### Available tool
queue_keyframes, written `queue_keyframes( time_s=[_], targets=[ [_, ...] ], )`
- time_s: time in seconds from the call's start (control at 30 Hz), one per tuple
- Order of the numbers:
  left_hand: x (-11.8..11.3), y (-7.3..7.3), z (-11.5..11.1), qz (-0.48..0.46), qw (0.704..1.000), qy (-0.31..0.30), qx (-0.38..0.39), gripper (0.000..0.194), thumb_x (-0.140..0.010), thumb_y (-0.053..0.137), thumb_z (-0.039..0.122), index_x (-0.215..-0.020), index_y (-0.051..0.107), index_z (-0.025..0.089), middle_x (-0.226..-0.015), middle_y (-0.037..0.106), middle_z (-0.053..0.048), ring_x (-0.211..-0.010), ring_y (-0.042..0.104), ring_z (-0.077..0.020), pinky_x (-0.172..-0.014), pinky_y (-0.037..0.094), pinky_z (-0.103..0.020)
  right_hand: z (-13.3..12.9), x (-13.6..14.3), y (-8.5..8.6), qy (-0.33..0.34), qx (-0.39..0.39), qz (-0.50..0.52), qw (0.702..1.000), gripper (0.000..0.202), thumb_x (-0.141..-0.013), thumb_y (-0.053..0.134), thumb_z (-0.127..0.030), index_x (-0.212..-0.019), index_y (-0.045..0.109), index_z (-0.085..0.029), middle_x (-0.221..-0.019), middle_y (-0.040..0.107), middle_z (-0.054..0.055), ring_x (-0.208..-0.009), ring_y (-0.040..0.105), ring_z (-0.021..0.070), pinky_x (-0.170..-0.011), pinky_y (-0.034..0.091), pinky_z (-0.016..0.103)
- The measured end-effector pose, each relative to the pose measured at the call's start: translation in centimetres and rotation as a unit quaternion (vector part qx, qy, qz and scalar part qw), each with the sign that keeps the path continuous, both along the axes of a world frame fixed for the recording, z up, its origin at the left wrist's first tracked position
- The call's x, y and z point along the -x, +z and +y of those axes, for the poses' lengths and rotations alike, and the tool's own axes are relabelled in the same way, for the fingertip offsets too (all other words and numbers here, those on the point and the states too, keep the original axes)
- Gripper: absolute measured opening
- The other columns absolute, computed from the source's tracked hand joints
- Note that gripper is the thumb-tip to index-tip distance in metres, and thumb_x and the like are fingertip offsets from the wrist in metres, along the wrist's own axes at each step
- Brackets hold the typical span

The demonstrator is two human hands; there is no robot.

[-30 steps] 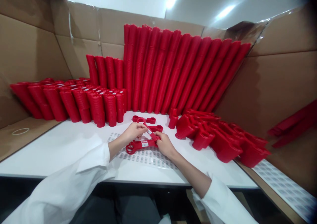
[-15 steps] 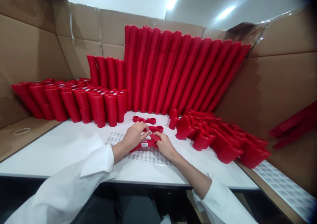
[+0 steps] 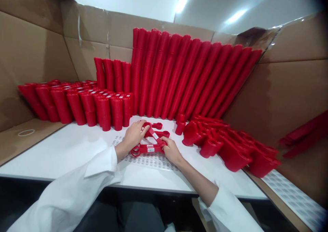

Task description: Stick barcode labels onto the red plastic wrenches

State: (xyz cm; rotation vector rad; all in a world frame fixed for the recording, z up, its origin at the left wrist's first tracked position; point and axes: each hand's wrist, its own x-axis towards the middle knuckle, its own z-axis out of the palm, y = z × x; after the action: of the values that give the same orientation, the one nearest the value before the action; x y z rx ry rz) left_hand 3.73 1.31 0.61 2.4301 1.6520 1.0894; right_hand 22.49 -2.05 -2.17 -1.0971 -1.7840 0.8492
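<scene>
A red ring-ended part point(image 3: 154, 135) with a white label on its bar slants between my hands. My left hand point(image 3: 133, 135) is closed on its upper ring end. My right hand point(image 3: 171, 150) grips its lower end, its fingers closed there. Beneath, labelled red parts point(image 3: 150, 148) lie level over a sheet of printed labels point(image 3: 153, 161), their right end by my right fingers. Just behind the held part are another red part point(image 3: 164, 134) and, farther back, one more point(image 3: 157, 125), both partly covered by it and my left hand.
Tall stacks of red parts point(image 3: 176, 74) lean at the back; shorter stacks point(image 3: 104, 114) stand at the left. Red bundles point(image 3: 217, 139) and a small upright stack point(image 3: 180, 125) are at the right. Cardboard walls point(image 3: 38, 51) surround the white table point(image 3: 77, 153). Another label sheet point(image 3: 292, 194) lies far right.
My left hand has moved off the label area to the ring end of the held part, so its label now shows. The view has shifted slightly.
</scene>
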Motion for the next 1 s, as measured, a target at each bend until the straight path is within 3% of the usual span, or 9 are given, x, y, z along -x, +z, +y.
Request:
queue_keyframes(
  time_s=[0.13, 0.23, 0.33, 0.43, 0.53, 0.63, 0.83, 1.0],
  targets=[
    [0.1, 0.2, -0.2, -0.071, 0.997, -0.028, 0.022, 0.028, -0.089, 0.031, 0.018, -0.113, 0.045, 0.017, -0.095, 0.061, -0.008, -0.089, 0.058, -0.0229, -0.076, 0.043, -0.033, 0.4, -0.2, -0.3, -0.015, 0.006, 0.003, 1.0, 0.02, -0.061, 0.035, -0.014, -0.067, 0.054, -0.017, -0.066, 0.058, 0.0, -0.065, 0.051, 0.0171, -0.06, 0.036, 0.025],
    [0.2, 0.4, -0.2, -0.058, 0.998, -0.036, 0.011, 0.025, -0.081, 0.036, 0.013, -0.103, 0.047, 0.017, -0.089, 0.06, -0.006, -0.086, 0.056, -0.0223, -0.072, 0.041, -0.031, 0.7, -0.3, -0.6, -0.033, 0.009, 0.023, 0.999, 0.024, -0.06, 0.035, -0.014, -0.071, 0.056, -0.017, -0.07, 0.06, 0.001, -0.069, 0.053, 0.0179, -0.062, 0.038, 0.026],
    [0.8, 0.7, -0.1, -0.02, 0.999, -0.034, 0.035, 0.008, -0.08, 0.042, 0.019, -0.078, 0.05, 0.019, -0.072, 0.058, -0.002, -0.069, 0.055, -0.0196, -0.062, 0.037, -0.028, 0.7, -0.4, -0.7, -0.038, 0.014, 0.035, 0.999, 0.025, -0.059, 0.035, -0.015, -0.071, 0.057, -0.017, -0.068, 0.059, 0.001, -0.067, 0.052, 0.0176, -0.061, 0.038, 0.026],
    [1.6, 0.8, 0.2, 0.016, 0.994, -0.048, 0.097, 0.022, -0.083, 0.045, 0.03, -0.065, 0.052, 0.02, -0.057, 0.054, 0.0, -0.056, 0.05, -0.0166, -0.054, 0.032, -0.026, 0.6, -0.3, -0.7, -0.034, 0.023, 0.039, 0.998, 0.023, -0.059, 0.036, -0.015, -0.07, 0.056, -0.017, -0.064, 0.057, 0.0, -0.062, 0.051, 0.0168, -0.057, 0.038, 0.025],
    [2.3, 0.7, 0.5, 0.057, 0.981, -0.099, 0.156, 0.017, -0.079, 0.05, 0.026, -0.07, 0.062, 0.02, -0.059, 0.058, -0.001, -0.058, 0.052, -0.0163, -0.056, 0.032, -0.024, 0.4, -0.2, -0.6, -0.019, 0.031, 0.04, 0.999, 0.022, -0.059, 0.036, -0.014, -0.069, 0.055, -0.018, -0.062, 0.056, -0.001, -0.059, 0.051, 0.0157, -0.054, 0.038, 0.025],
    [2.8, 0.3, 0.7, 0.087, 0.972, -0.111, 0.186, 0.011, -0.071, 0.057, 0.023, -0.072, 0.068, 0.021, -0.064, 0.062, -0.002, -0.06, 0.054, -0.0174, -0.057, 0.034, -0.024, 0.4, -0.1, -0.9, 0.004, 0.039, 0.031, 0.999, 0.021, -0.058, 0.036, -0.012, -0.068, 0.054, -0.018, -0.06, 0.054, -0.002, -0.055, 0.049, 0.0145, -0.052, 0.037, 0.024],
    [4.0, -0.4, 1.3, 0.073, 0.966, -0.139, 0.204, 0.007, -0.06, 0.06, 0.021, -0.061, 0.067, 0.021, -0.064, 0.063, -0.002, -0.061, 0.054, -0.0162, -0.057, 0.039, -0.022, 0.7, -0.4, -1.3, 0.014, 0.042, -0.014, 0.999, 0.022, -0.058, 0.036, -0.01, -0.067, 0.055, -0.018, -0.057, 0.054, -0.002, -0.055, 0.049, 0.0146, -0.052, 0.035, 0.023],
    [4.2, 0.3, 0.8, 0.086, 0.93, -0.207, 0.291, 0.016, -0.061, 0.053, 0.017, -0.063, 0.068, 0.021, -0.06, 0.063, 0.0, -0.051, 0.051, -0.0134, -0.051, 0.037, -0.02, 0.7, -0.5, -1.1, 0.02, 0.043, -0.026, 0.999, 0.023, -0.058, 0.035, -0.01, -0.068, 0.055, -0.017, -0.059, 0.055, -0.001, -0.056, 0.049, 0.0147, -0.051, 0.034, 0.023]
  ],
)
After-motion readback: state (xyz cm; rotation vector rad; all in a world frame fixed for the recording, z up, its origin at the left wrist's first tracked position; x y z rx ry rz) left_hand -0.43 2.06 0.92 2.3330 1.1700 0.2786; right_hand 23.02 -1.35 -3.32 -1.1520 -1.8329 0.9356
